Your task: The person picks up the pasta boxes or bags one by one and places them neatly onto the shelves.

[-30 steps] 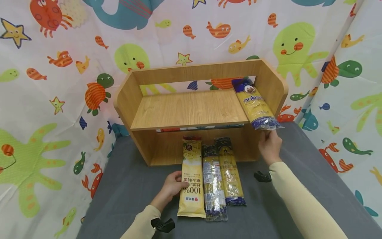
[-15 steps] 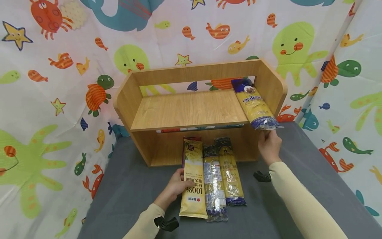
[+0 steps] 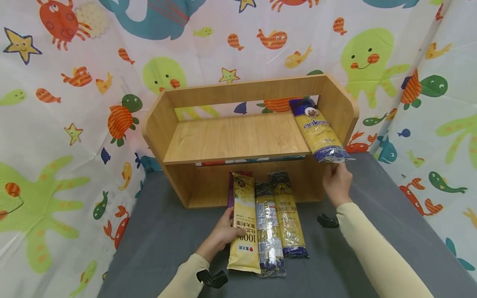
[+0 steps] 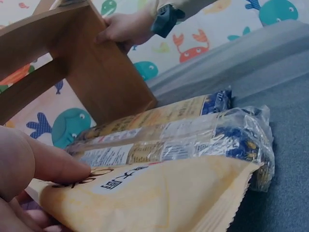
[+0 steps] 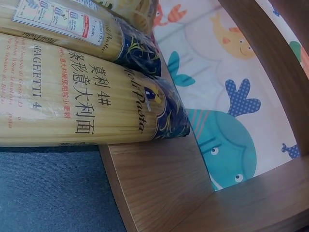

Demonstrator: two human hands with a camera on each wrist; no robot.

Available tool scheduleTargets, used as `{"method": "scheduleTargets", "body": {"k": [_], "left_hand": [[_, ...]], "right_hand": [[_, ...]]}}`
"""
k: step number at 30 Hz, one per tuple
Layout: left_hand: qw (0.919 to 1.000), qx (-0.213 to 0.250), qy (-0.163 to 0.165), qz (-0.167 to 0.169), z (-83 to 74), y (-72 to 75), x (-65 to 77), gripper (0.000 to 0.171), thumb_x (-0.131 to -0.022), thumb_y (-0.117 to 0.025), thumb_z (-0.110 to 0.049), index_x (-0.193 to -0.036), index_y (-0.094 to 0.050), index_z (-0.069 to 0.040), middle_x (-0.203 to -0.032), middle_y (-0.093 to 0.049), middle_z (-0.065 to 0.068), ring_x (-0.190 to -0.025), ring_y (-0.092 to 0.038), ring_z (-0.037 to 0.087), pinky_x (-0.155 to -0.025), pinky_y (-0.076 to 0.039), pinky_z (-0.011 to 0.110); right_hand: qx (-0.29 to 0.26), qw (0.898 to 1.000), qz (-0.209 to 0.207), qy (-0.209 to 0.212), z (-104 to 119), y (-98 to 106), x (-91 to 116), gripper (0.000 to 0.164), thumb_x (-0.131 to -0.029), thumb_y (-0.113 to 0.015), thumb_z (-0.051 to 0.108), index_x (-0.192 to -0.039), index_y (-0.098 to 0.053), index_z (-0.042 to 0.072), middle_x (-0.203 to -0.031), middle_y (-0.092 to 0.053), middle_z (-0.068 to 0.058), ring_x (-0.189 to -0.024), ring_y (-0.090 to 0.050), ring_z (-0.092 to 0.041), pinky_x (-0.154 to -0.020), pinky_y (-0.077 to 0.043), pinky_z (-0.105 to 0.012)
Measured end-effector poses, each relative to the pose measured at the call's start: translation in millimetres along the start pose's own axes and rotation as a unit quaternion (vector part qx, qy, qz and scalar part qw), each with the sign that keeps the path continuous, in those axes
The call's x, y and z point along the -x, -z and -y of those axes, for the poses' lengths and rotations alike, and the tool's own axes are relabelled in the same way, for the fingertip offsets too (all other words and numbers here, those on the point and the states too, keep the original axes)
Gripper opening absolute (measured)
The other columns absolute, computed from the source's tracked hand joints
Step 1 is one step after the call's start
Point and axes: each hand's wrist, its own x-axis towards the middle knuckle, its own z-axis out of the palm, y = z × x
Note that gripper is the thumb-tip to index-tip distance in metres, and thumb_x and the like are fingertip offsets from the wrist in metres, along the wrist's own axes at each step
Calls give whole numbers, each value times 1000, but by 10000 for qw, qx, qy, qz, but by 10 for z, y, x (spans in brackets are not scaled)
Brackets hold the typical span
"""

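Note:
My left hand grips the lower left side of a pale yellow pasta packet, thumb on top. In the left wrist view, the packet's crimped end tilts up beside the others. My right hand holds the right side panel of a two-tier wooden shelf; the left wrist view shows its fingers at the panel's edge. Right of the gripped packet lie a clear-wrapped spaghetti pack and a Moli Pasta spaghetti pack, their far ends inside the lower tier. A purple-red packet peeks out behind the gripped one.
A yellow and blue Ankara pasta bag lies on the upper tier against the right panel, its end overhanging the front edge. Grey cloth covers the table. A curtain printed with sea animals hangs behind and at the sides.
My left hand has shifted slightly right with the pale yellow packet, tilting it and exposing more of the purple-red packet behind. My right hand stays at the shelf's panel.

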Motion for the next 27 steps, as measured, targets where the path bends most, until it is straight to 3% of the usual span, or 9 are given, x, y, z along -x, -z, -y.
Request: {"method": "scheduleTargets", "body": {"k": [7,12,21,27], "left_hand": [[9954,892,194,274,119,70,-29,106,-77,-69,20,-161,-9,-5,-128,-64,32,-95,-74,31,-75,-62,41],[9857,1534,323,623,95,123,97,103,-81,-66,19,-162,-8,-5,-125,-68,26,-101,-74,30,-82,-62,41],[9637,2172,400,1501,-234,157,590,103,-84,-61,18,-164,-3,-11,-126,-69,22,-102,-74,28,-88,-61,44],[9482,2403,201,2067,-534,132,840,103,-83,-60,18,-164,-5,-14,-127,-70,20,-100,-74,23,-87,-62,39]], "right_hand": [[23,9999,115,-15,10,8,3,15,-97,-58,5,-103,-55,-9,-80,-63,-34,-67,-55,-50,-61,-39,-61],[39,9999,147,1,-12,10,-8,14,-98,-56,5,-103,-55,-8,-80,-63,-33,-66,-54,-48,-60,-38,-59],[-25,9999,2,135,6,19,-22,14,-97,-58,5,-101,-54,-9,-76,-61,-33,-65,-52,-50,-59,-37,-61],[0,9999,121,65,33,23,-2,16,-98,-57,5,-103,-55,-10,-81,-62,-35,-68,-55,-52,-60,-39,-60]]}}
